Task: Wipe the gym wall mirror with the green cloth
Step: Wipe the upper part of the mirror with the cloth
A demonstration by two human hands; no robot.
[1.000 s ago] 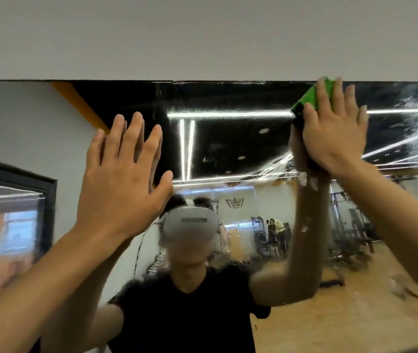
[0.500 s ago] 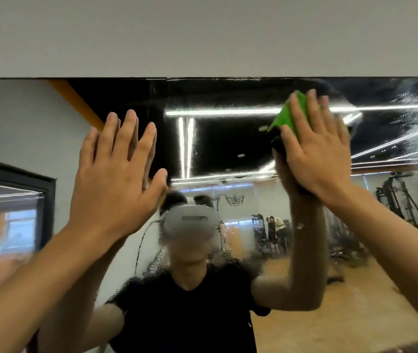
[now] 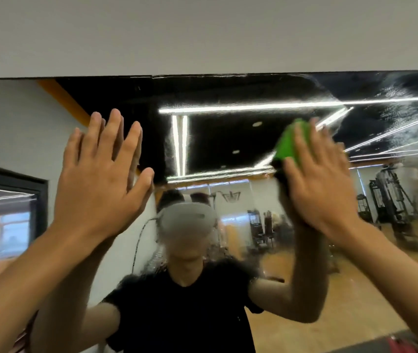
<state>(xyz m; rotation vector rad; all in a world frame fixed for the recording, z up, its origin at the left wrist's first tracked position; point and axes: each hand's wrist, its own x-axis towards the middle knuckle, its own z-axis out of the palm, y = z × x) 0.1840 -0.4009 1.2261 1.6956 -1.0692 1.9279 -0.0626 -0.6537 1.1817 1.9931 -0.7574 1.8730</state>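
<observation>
2 hands: both raised flat against the mirror, well apart.
Left hand: fingers straight, a little spread, palm on the glass, holding nothing.
Right hand: fingers straight, pressing the green cloth on the glass; a bit blurred.
Green cloth: under the right fingers, in the mirror's upper part.
Streaks: on the upper right glass.
Wall: plain grey, above the mirror.

Right hand presses green cloth on mirror.
</observation>
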